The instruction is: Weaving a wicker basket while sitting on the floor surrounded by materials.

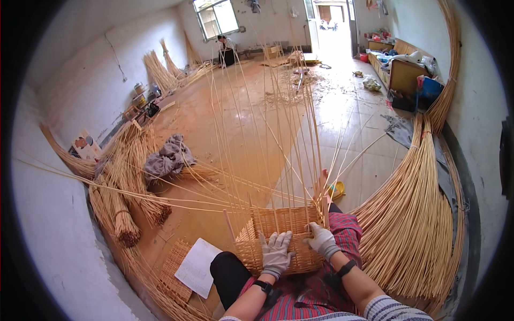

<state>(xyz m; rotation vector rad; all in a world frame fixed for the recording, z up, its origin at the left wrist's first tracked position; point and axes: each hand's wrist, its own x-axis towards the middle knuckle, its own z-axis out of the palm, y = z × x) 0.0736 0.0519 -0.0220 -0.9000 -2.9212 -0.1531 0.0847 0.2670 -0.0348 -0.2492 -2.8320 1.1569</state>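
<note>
A partly woven wicker basket (251, 249) rests on my lap, with long pale stakes and loose strands rising and fanning from it. My left hand (276, 250), in a light glove, lies on the weave with its fingers spread. Just to its right, my right hand (321, 241), also gloved, has bent fingers gripping the basket's woven side beside an upright stake; its exact fingertip hold is partly hidden.
Reed bundles lie left (123, 214) and right (407, 230). A grey cloth (168, 158), a flat woven panel (172, 273) and white paper (195, 267) lie on the floor. A person (227, 53) is at the back near the window. A cluttered bench (401, 69) lines the right wall.
</note>
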